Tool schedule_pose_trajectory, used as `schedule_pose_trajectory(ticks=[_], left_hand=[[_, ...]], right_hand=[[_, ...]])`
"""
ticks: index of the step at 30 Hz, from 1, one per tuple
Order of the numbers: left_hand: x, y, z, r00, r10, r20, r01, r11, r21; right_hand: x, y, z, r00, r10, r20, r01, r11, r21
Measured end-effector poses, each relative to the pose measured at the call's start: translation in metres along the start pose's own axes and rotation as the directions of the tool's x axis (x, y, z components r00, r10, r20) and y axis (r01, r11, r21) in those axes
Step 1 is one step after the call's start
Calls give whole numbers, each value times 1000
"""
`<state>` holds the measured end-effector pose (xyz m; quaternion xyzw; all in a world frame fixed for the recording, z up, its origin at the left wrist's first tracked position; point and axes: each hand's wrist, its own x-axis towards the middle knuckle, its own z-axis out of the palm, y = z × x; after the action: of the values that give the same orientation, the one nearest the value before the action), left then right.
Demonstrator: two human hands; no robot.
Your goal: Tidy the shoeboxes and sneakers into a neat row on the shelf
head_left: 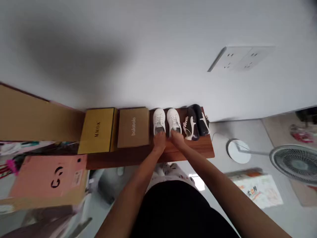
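Observation:
Two white sneakers with laces stand side by side on a reddish-brown wooden bench, toes toward the wall. My left hand (pixel 159 142) is closed at the heel of the left white sneaker (pixel 158 117). At the heel of the right white sneaker (pixel 173 118), my right hand (pixel 177 138) is closed in the same way. Fingers of both hands are partly hidden inside the shoe openings. Just right of them sits a pair of dark shoes with pale trim, one dark shoe (pixel 193 127) leaning near the other dark shoe (pixel 201 120). The wooden bench (pixel 198 148) runs beneath all of them.
Left on the bench are a brown shoebox (pixel 133 127) and a yellow shoebox (pixel 96 130). A pink box (pixel 49 178) lies lower left. The wall (pixel 158 59) rises behind, with a socket panel (pixel 240 58). On the right stand a fan (pixel 297 164) and a white printed package (pixel 260 190).

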<state>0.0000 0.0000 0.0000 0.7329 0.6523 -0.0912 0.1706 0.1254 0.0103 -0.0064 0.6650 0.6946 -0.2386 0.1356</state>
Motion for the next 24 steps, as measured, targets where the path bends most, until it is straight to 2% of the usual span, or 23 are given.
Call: schedule_pose_trajectory(ticks=[9, 16, 21, 24], left_hand=[[5, -1, 7, 1000, -14, 9, 14, 1000, -23], [1, 1, 8, 1000, -13, 16, 13, 1000, -13], [-9, 5, 6, 996, -37, -79, 34, 999, -39], [-18, 8, 7, 984, -30, -174, 13, 995, -97]], right_hand=[[5, -15, 4, 999, 39, -16, -38, 999, 14], [2, -17, 1, 999, -30, -42, 28, 999, -36], [-4, -17, -4, 988, -155, -10, 154, 986, -64], [-15, -8, -6, 982, -174, -70, 175, 985, 8]])
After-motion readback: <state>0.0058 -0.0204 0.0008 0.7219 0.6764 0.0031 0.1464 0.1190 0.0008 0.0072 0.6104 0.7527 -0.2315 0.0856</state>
